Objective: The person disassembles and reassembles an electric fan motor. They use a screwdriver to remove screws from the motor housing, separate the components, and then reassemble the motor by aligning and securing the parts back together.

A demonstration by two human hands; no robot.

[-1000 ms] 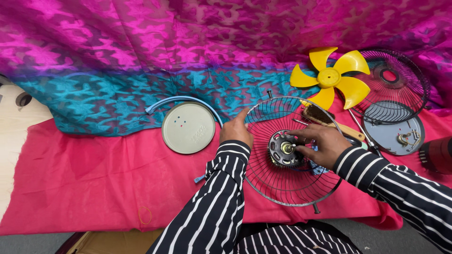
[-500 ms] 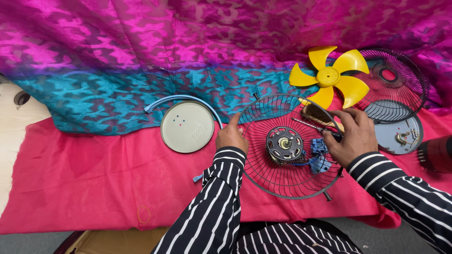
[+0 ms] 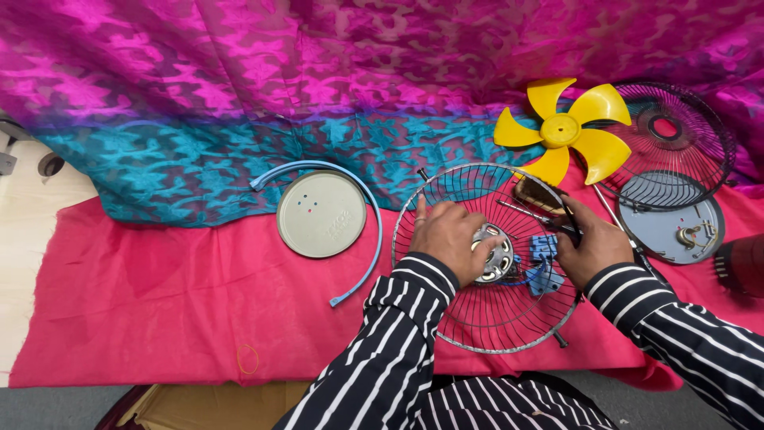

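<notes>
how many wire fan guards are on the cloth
2. One wire guard lies under both hands in the middle; the other guard sits at the far right behind the yellow fan blade. None seems hidden.

Left hand palm down, fingers curled, right hand closed beside it, both forearms in striped sleeves

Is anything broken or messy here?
Nothing looks broken, but the fan is all in pieces. The yellow blade lies loose by the black grille. Both hands, left and right, hold the motor on the wire guard.
</notes>
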